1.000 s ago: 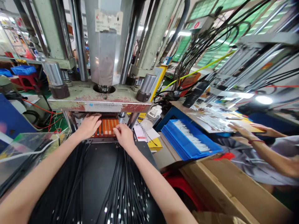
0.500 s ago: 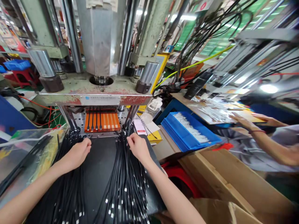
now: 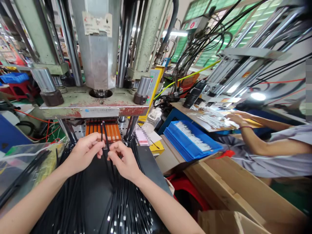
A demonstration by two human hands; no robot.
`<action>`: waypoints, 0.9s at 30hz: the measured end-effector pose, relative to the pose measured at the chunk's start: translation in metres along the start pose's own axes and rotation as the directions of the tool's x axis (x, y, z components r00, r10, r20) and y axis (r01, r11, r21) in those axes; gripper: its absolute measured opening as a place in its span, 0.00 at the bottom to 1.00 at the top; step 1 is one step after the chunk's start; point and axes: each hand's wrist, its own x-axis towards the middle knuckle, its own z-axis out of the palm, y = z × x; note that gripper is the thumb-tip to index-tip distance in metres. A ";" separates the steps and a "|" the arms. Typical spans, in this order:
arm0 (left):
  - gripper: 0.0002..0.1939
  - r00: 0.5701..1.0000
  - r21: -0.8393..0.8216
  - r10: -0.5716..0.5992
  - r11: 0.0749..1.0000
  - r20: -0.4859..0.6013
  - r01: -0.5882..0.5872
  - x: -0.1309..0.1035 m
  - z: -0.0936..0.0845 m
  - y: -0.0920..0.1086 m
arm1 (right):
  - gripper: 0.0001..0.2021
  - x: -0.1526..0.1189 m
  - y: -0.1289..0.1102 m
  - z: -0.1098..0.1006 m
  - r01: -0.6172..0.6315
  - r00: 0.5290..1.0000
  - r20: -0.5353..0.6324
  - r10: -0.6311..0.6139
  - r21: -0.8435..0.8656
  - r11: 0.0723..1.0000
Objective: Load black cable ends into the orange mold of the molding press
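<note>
My left hand [image 3: 88,151] is closed in a pinch at thin black flat cables [image 3: 107,143] whose ends point up toward the press. Just to its right, my right hand [image 3: 124,160] pinches the same cables a little lower, and they trail down toward the right bundle. Behind the fingertips sits an orange slotted fixture [image 3: 114,131] under the press plate, with black cables lying in its left slots. One bundle of black cables [image 3: 65,201] lies under my left arm. A second bundle of black cables [image 3: 129,204], with silvery ends, spreads below my right hand.
The press [image 3: 94,112] rises in front on steel posts. To the right are a phone [image 3: 141,136], a clear plastic jug [image 3: 153,119], a blue bin of white pieces [image 3: 170,136] and cardboard boxes [image 3: 234,191]. A co-worker's hands [image 3: 237,118] are over a board farther right.
Both my hands have come inward from the two bundles to meet in front of the fixture. Black cables are now raised between them. The view has shifted slightly.
</note>
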 end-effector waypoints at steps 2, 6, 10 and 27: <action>0.08 1.000 -0.045 0.000 0.999 -0.018 -0.001 0.006 0.002 0.002 | 0.03 0.003 0.000 0.001 0.016 1.000 -0.002 -0.016 0.000 1.000; 0.08 0.997 -0.109 -0.035 0.994 -0.065 0.027 0.015 0.006 0.005 | 0.06 0.002 -0.002 0.003 0.062 0.996 0.080 -0.049 -0.164 0.985; 0.08 0.973 0.055 0.082 0.996 -0.216 -0.072 0.026 0.003 0.008 | 0.06 0.002 0.011 0.003 0.090 0.980 0.199 -0.023 -0.337 0.937; 0.20 0.936 0.756 0.160 0.553 0.315 -0.349 0.038 -0.005 -0.097 | 0.06 0.132 0.086 -0.015 -0.168 0.986 -0.079 0.149 -0.374 0.912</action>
